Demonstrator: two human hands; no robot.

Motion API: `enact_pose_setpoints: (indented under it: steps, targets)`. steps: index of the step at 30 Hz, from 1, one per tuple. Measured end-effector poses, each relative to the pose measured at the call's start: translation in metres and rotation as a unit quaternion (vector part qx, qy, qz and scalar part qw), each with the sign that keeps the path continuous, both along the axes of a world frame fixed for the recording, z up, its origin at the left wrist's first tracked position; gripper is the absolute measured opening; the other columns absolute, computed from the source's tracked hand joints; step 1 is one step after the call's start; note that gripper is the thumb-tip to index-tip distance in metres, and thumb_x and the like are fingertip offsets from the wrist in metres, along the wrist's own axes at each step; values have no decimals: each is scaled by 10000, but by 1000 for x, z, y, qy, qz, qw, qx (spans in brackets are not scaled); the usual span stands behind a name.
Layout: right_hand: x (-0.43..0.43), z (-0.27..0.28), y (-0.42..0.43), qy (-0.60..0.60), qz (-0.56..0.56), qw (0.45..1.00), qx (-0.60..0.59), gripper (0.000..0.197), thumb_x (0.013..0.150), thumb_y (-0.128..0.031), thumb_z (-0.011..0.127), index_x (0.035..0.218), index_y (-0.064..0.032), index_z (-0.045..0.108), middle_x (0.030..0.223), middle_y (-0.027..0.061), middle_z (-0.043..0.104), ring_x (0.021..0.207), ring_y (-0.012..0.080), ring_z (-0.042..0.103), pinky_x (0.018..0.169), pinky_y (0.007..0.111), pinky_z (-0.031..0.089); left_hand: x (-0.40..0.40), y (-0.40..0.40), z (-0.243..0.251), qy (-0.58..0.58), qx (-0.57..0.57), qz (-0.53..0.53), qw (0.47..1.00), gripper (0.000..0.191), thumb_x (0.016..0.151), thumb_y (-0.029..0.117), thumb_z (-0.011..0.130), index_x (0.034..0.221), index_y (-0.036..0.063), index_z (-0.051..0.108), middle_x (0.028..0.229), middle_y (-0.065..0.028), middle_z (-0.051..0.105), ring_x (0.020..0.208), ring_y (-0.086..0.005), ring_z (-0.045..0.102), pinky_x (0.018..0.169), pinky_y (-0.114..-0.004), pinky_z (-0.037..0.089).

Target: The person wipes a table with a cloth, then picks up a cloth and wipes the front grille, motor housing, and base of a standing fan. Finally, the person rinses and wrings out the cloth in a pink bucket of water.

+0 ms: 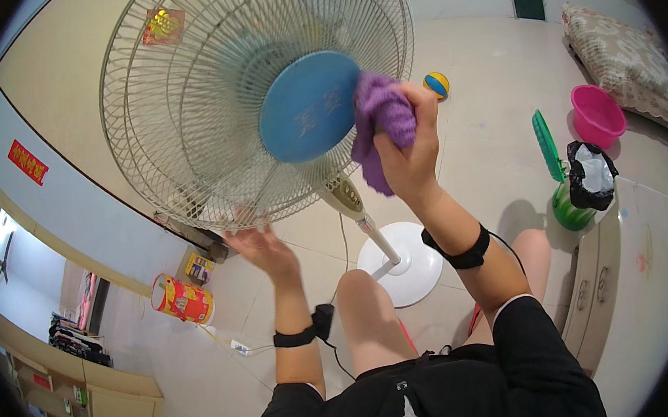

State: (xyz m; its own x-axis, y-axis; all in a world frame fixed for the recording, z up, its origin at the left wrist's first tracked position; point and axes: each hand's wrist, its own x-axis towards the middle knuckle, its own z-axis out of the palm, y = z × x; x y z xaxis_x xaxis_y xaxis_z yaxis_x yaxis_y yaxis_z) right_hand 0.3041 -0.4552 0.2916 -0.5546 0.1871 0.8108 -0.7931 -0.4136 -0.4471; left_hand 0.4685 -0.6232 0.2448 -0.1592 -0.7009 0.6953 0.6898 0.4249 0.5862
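A pedestal fan with a round wire guard point(184, 132) stands before me, its head tilted up. At the guard's middle sits a blue disc point(307, 109) bearing worn writing. My right hand point(418, 147) grips a bunched purple cloth point(385, 114) against the disc's right edge. My left hand point(266, 253) is at the lower rim of the guard, fingers spread and partly seen through the wires. Blur hides how firmly it touches. Below the head are the control panel with buttons point(345, 194), the pole point(381, 240) and the round white base point(419, 260).
To the right are a green lidded bin point(572, 208) with a black bag, a pink basin point(599, 117) and a cabinet point(590, 281). A ball point(436, 85) lies beyond the fan. At left stand a red bucket point(184, 300) and a power strip point(241, 347) with its cord across the floor.
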Motion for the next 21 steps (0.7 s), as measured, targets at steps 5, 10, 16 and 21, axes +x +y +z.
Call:
enact_pose_setpoints:
  steps: [5,10,16,21]
  targets:
    - [0,-19,-6,78,-129,983,105,458,686,63,583,1131,-40,545,1124,185,510,1049,375,508,945,421,415,-54,14,-61,-74,229,-217,946,444,970,267,548,1331,138,324,1297,-73,470,1213,-253,476,1007,-457,427]
    - [-9,-49,2,-71,-62,987,133,435,720,36,593,1147,-32,543,1131,176,529,1046,356,514,942,403,420,-78,30,-55,-63,297,-283,910,436,928,209,624,1259,112,358,1260,-77,458,1199,-294,495,966,-443,447]
    - [6,85,21,217,-136,964,-68,538,683,-92,792,1191,-95,613,1324,203,484,1180,387,504,1012,460,407,-88,19,-64,-27,242,-340,908,538,908,305,657,1298,112,341,1381,-74,368,1297,-341,406,1052,-519,370]
    - [-4,132,0,350,-178,919,44,442,704,-102,753,1130,-161,648,1329,152,498,1249,389,451,1048,502,361,-85,10,-66,27,267,-375,887,620,942,459,564,1406,160,280,1465,-85,287,1358,-335,326,1124,-502,303]
